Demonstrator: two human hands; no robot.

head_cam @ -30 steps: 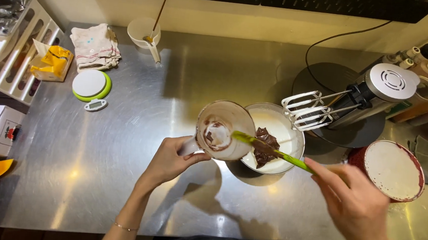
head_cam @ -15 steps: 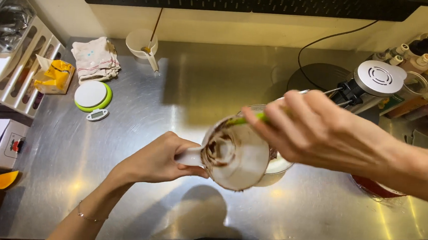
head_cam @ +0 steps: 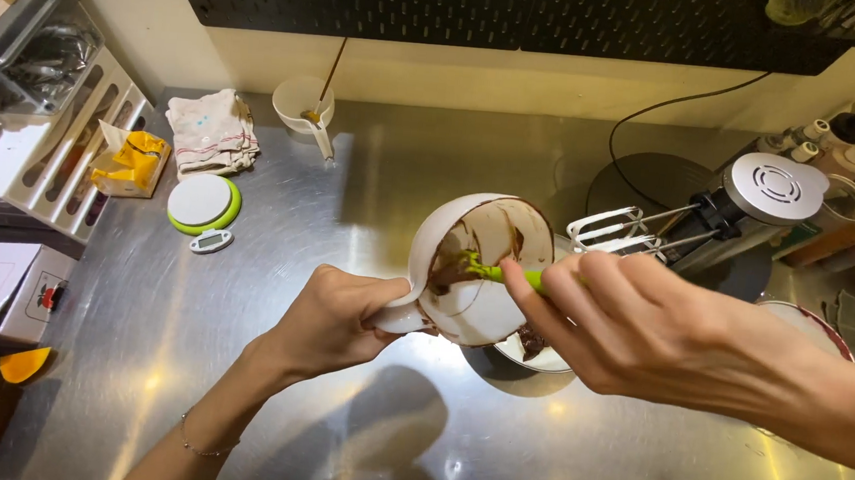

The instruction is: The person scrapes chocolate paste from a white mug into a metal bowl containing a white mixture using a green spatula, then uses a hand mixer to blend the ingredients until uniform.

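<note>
Left hand (head_cam: 337, 319): fingers closed round the handle of a white cup (head_cam: 476, 268), tipped on its side, mouth toward the camera, chocolate smeared inside. Cup held above a white mixing bowl (head_cam: 531, 342) on the steel counter (head_cam: 236, 397). Right hand (head_cam: 633, 320): fingers pinched on a green spatula (head_cam: 505, 273), tip inside the cup. Hand mixer (head_cam: 710, 210) lies behind; round kitchen scale (head_cam: 202, 204) well to the left.

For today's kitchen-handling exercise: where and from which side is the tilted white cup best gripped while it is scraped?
Probably by its handle, from the person's left. The white cup lies tilted with its mouth toward the camera, the handle juts left where the left hand grips it, and the green spatula in the right hand needs the mouth free.
</note>
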